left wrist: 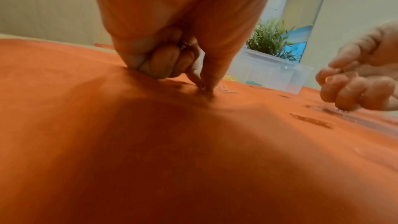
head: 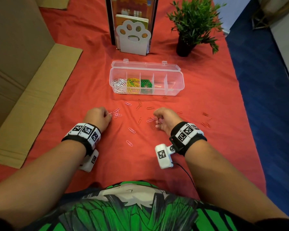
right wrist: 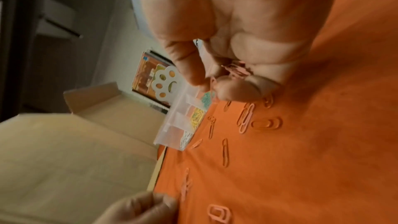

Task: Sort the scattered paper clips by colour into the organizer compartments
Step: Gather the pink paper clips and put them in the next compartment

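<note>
A clear organizer [head: 173, 75] stands open on the red cloth, with white, yellow and green clips in its three left compartments; the right ones hold no clips. Pink and red paper clips [head: 131, 130] lie scattered in front of it. My left hand [head: 99, 116] rests on the cloth and pinches a pink clip [head: 109, 114] between thumb and forefinger [left wrist: 206, 81] beside a small pink pile [head: 117, 112]. My right hand [head: 162, 120] holds a bunch of pink clips [right wrist: 237, 70] in its curled fingers, and pinches one more at the fingertips [right wrist: 193, 76].
A paw-shaped book stand [head: 133, 38] with books and a potted plant [head: 193, 25] stand behind the organizer. A cardboard box [head: 20, 77] borders the cloth on the left. Blue floor lies off the right edge. Red clips [head: 206, 124] lie far right.
</note>
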The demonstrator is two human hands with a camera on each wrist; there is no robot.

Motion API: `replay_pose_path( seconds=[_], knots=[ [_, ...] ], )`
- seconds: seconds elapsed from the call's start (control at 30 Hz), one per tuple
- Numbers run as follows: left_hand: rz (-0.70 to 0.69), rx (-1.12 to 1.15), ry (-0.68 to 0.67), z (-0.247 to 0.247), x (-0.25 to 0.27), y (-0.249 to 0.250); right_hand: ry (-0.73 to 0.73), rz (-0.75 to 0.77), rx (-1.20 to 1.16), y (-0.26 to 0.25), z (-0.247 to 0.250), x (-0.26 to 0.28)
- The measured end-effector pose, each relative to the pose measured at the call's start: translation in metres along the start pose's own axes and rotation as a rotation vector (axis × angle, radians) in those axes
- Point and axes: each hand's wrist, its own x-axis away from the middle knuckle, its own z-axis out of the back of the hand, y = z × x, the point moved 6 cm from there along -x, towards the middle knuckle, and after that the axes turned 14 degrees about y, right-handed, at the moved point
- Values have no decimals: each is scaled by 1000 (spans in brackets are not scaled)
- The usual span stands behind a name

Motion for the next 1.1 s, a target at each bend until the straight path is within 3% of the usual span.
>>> replay_pose_path(
  seconds=[0.1,0.23,0.3,0.4,0.57,0.63,0.73,0.8,0.93,1.1],
  knots=[
    [212,223,-79,-2,1,-5,60,231,394,-3,0,-5],
    [662,945,-247,-6,13,2,73,401,625,-6,-6,-5],
    [742,1214,-356,0,20,13,103,418,641,-7,-6,-6],
    [779,1375,-426,5,23,15,171,531,792,-11,-4,-8],
    [812,1158,-349,-6,17,10,155,614,965,-2,0,-6],
    [655,896,-252,-7,8,7,177,628,1005,-1,6,-5],
    [316,409,-42,3,-2,8,222,703,1040,-5,9,-3],
    [170,232,36,8,-4,14,185,789,1025,-8,2,2],
    [18,15,-2,-2,-1,21,122,928,1140,-5,-17,9],
    [-20,-29,-26,-7,4,24,150,965,1215,-1,-23,8]
  ],
)
